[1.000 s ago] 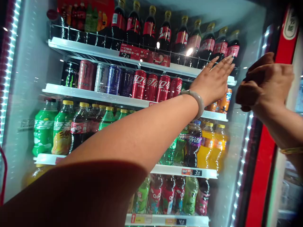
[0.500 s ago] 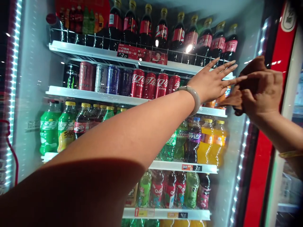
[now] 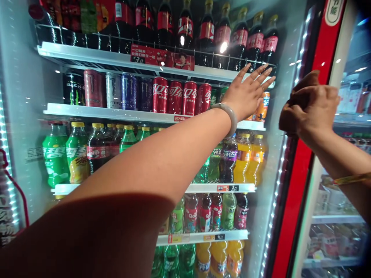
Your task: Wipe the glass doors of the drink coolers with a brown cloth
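Observation:
My left hand (image 3: 247,92) is open, its fingers spread over the glass front of a drinks cooler, with a grey bangle (image 3: 228,116) around the wrist. Behind it, through the glass, are an orange can (image 3: 263,106) and a shelf edge. To its right, my right hand (image 3: 320,106) is closed around a bunched brown cloth (image 3: 286,119) near the cooler's red frame (image 3: 300,162). Part of the cloth sticks up above the knuckles. I cannot tell how firmly the cloth touches the glass.
Cola bottles (image 3: 207,31) line the top shelf, with red cola cans (image 3: 160,94) and energy drink cans (image 3: 129,90) below. Green bottles (image 3: 56,156) and orange soda bottles (image 3: 242,158) stand lower. A red cord (image 3: 20,189) hangs at left. Another stocked cooler (image 3: 330,220) stands at right.
The view has shifted, so the shelves sit further left and more of the right cooler shows. My hands are further apart. The cloth's loose corner is now gathered closer to my right hand.

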Motion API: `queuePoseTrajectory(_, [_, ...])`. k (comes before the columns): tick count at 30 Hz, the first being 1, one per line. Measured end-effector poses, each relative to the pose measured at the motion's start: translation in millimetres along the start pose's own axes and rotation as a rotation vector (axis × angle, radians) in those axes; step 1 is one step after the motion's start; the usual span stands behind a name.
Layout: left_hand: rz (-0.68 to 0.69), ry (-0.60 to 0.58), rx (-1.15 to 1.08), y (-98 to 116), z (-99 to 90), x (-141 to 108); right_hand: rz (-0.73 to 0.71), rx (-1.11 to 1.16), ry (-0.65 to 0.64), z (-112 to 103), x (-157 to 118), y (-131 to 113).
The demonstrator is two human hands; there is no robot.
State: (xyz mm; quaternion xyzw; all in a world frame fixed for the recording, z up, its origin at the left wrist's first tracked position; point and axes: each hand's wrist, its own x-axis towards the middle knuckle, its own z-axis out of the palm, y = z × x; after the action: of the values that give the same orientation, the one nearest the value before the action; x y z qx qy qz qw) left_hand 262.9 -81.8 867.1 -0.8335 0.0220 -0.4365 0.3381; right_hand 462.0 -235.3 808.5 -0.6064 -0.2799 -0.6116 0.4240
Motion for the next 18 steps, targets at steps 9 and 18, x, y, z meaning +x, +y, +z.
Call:
queuePoseTrajectory(9, [-0.019,-0.027,-0.016,21,5.3,-23,-0.069,0.073,0.020,1,-46,-27])
queuePoseTrajectory(18, [0.033,-0.081,0.254,23,-9.6,-58,-0.224,0.142,0.073,20,-64,-52])
